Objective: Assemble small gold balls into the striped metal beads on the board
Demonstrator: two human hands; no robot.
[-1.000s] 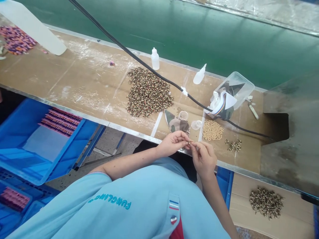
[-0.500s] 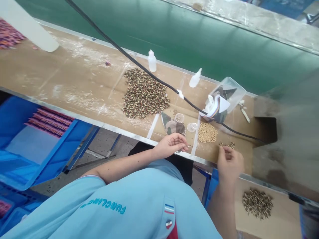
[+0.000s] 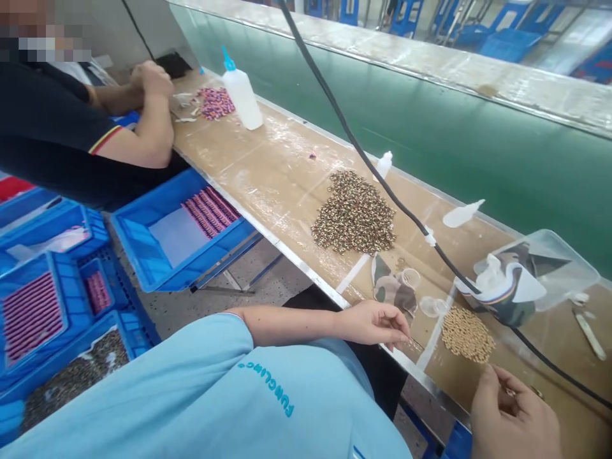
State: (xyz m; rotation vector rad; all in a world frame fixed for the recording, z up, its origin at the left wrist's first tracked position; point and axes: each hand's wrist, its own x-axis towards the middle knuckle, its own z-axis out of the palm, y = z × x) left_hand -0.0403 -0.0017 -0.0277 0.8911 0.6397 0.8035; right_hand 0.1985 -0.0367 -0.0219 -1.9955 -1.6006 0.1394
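Observation:
My left hand (image 3: 375,324) is at the table's front edge, thumb and fingers closed in a pinch. A thin, needle-like stick (image 3: 414,342) pokes out from its fingertips. At the lower right, my right hand (image 3: 514,411) has curled fingers around a small shiny bronze-coloured piece (image 3: 509,391), partly hidden by them. Just beyond that hand lies a pile of small tan beads (image 3: 467,334). Two small clear round dishes sit between the hands, one dish (image 3: 433,306) beside the beads and the other dish (image 3: 410,278) on a camouflage cloth (image 3: 394,293).
A large heap of small bronze pieces (image 3: 356,213) covers mid-table. Small white bottles (image 3: 384,166) and a bigger blue-tipped bottle (image 3: 243,95) stand along the back. A black cable (image 3: 344,121) crosses above. At the right is a clear tub (image 3: 559,268). A co-worker (image 3: 95,127) sits left, near blue bins (image 3: 143,255).
The view has swung to the left, bringing a co-worker and more blue bins into sight. Both hands now appear farther right and lower, still pinched.

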